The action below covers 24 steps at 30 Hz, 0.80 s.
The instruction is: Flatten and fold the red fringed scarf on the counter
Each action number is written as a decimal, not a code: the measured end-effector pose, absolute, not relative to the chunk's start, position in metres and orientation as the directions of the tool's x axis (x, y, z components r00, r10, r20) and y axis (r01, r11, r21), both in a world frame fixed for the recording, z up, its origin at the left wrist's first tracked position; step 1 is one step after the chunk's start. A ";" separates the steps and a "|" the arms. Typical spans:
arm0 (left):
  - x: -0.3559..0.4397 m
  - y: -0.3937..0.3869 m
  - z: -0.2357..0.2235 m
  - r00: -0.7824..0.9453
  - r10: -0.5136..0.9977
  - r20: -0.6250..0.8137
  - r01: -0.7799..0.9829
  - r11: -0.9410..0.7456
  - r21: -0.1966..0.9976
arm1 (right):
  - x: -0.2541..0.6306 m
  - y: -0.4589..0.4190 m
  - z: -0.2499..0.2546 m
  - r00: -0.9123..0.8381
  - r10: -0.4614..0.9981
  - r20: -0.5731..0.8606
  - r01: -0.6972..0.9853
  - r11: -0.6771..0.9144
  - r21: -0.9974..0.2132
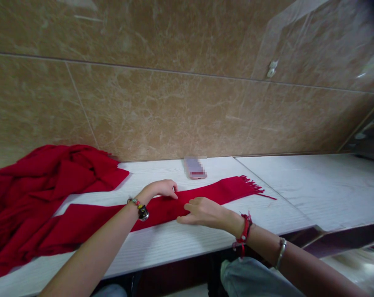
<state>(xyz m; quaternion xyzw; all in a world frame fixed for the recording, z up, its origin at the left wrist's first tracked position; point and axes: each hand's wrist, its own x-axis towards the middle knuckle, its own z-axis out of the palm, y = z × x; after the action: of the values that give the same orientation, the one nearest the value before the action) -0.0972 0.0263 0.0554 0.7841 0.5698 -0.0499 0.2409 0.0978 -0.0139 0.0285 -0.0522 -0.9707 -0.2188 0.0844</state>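
Grey-blue cloth (251, 274), worn over a leg, is seen nearest, below the front edge of a white, wood-grained surface (174, 243). Over that edge both forearms are extended; on the right one a silver bangle (281, 252) and, closer to the wrist, a red cord bracelet (244, 231) are worn, and on the left wrist a beaded bracelet (140, 209) with a dark charm is worn. By the right hand (202, 211) the near edge of a red scarf (163, 212) is overlapped, with thumb and forefinger held apart and red fabric visible between them. At the scarf's far edge, slightly further left, the left hand (165, 188) is placed, its fingers curled down toward the fabric; whether any of it is pinched there cannot be told. Between and beneath the two hands the scarf is laid as a long flat strip, slanting across the surface. To the right of the hands its end is finished with a fringe (251, 186), from which one longer strand is trailed. Toward the left the strip is led into a loose heap of red fabric (66, 175), bunched and creased. Beyond the scarf, near the back of the surface, a phone (191, 167) is set down, its face partly blurred by pixelation. Farthest off, the surface is bounded by a brown marbled wall (174, 115), on which a small white fitting (271, 69) is fixed.
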 end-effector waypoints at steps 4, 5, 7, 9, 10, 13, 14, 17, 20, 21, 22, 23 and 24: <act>-0.097 0.027 0.055 0.340 0.876 -0.343 0.922 -0.238 0.307 | 0.097 -0.004 0.026 -0.981 0.047 0.188 0.120 0.908 0.401; -0.097 0.028 0.055 0.339 0.877 -0.340 0.922 -0.239 0.305 | 0.097 -0.003 0.025 -0.980 0.051 0.191 0.126 0.907 0.401; -0.097 0.028 0.054 0.339 0.878 -0.338 0.922 -0.237 0.307 | 0.098 -0.001 0.024 -0.976 0.069 0.208 0.150 0.903 0.404; -0.098 0.029 0.053 0.336 0.881 -0.333 0.919 -0.230 0.319 | 0.098 -0.001 0.023 -0.965 0.089 0.245 0.185 0.895 0.406; -0.099 0.029 0.052 0.334 0.883 -0.331 0.918 -0.224 0.328 | 0.097 -0.001 0.022 -0.958 0.094 0.270 0.202 0.890 0.409; -0.102 0.030 0.050 0.328 0.888 -0.321 0.907 -0.201 0.370 | 0.094 -0.004 0.018 -0.943 0.098 0.318 0.236 0.870 0.433; -0.103 0.030 0.049 0.330 0.889 -0.319 0.901 -0.195 0.388 | 0.093 -0.005 0.018 -0.940 0.100 0.326 0.245 0.864 0.441; -0.108 0.032 0.048 0.347 0.885 -0.310 0.869 -0.179 0.461 | 0.091 -0.010 0.018 -0.927 0.143 0.348 0.295 0.849 0.437; -0.113 0.032 0.051 0.371 0.880 -0.297 0.821 -0.162 0.547 | 0.092 -0.014 0.021 -0.899 0.206 0.386 0.371 0.828 0.422; -0.115 0.032 0.054 0.378 0.878 -0.293 0.803 -0.154 0.576 | 0.093 -0.016 0.022 -0.890 0.218 0.401 0.390 0.820 0.420; -0.116 0.032 0.057 0.385 0.876 -0.290 0.785 -0.145 0.603 | 0.094 -0.016 0.024 -0.882 0.227 0.413 0.405 0.812 0.420; -0.118 0.032 0.060 0.391 0.875 -0.286 0.768 -0.140 0.624 | 0.095 -0.017 0.027 -0.874 0.236 0.424 0.421 0.804 0.420; -0.118 0.032 0.065 0.398 0.873 -0.281 0.747 -0.131 0.652 | 0.097 -0.017 0.030 -0.866 0.245 0.437 0.437 0.796 0.419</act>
<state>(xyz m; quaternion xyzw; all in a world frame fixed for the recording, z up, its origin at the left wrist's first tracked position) -0.1181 0.0316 0.0646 0.7473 0.5421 0.0842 0.3750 0.0974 -0.0173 0.0296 -0.1833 -0.9297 -0.2616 0.1833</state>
